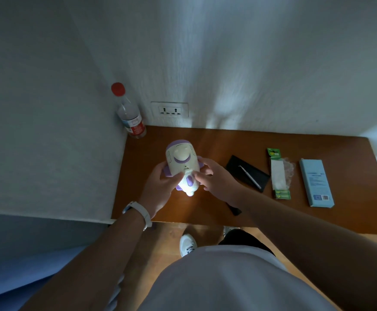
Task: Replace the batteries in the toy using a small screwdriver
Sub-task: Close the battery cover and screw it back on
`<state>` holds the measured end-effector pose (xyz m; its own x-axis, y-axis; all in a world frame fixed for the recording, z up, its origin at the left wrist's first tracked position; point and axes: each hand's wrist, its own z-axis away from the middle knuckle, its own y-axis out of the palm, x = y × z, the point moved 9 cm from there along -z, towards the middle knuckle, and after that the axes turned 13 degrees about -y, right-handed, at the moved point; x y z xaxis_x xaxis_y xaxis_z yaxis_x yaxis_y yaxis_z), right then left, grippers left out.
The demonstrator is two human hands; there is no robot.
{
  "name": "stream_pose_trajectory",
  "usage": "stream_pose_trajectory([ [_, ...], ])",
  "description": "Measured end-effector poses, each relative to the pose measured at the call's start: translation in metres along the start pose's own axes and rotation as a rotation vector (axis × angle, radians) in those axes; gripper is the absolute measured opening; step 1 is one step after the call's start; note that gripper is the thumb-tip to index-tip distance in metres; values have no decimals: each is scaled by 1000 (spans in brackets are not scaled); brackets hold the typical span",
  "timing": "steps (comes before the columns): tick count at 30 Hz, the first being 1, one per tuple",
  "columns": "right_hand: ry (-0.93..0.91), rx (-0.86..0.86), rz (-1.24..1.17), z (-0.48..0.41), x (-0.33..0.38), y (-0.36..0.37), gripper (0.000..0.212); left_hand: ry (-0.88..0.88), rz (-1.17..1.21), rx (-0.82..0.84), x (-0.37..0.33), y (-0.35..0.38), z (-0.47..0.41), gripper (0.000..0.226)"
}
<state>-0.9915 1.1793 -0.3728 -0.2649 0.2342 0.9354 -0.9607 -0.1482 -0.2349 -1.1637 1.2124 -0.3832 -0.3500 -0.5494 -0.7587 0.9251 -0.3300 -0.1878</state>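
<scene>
Forearms (115, 243): yours, both reaching in from the lower edge (nearest the lens).
Toy (180, 158): white and purple, belly up, held low over the table (306, 221); you can't tell whether it rests there.
Left hand (158, 187): fingers curled round the toy's flank, thumb pressed on its underside.
Right hand (216, 182): gripping the other side, a fingertip at the small hatch (186, 169).
Screwdriver (250, 177): lying on the black mat (254, 170) to your right, untouched.
Risk: dim light and glare on the toy's lower end may hide the screw, so your driver could slip and chew its head. A freed screw could roll off the near edge.
Battery pack (278, 173): green card, blister looks torn; cells can't be made out.
Blue box (317, 182): closed, contents unseen.
Bottle (131, 120): red-capped, in the corner; fill level unclear.
</scene>
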Motion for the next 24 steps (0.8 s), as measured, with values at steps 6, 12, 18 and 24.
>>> stream_pose_trajectory([
  [6, -2, -31, 79, 3, -1, -1, 51, -2, -89, -2, -1, -4, 9, 50],
  [12, 3, -47, 108, 7, -2, -3, 51, 6, -160, -36, -2, -6, 19, 49],
  [18, -24, -32, 186, 11, -1, -9, 47, 77, -259, -233, -16, -23, 35, 56],
  [24, -136, 23, 349, 19, 13, -28, 45, 291, -388, -320, -55, -2, 65, 50],
])
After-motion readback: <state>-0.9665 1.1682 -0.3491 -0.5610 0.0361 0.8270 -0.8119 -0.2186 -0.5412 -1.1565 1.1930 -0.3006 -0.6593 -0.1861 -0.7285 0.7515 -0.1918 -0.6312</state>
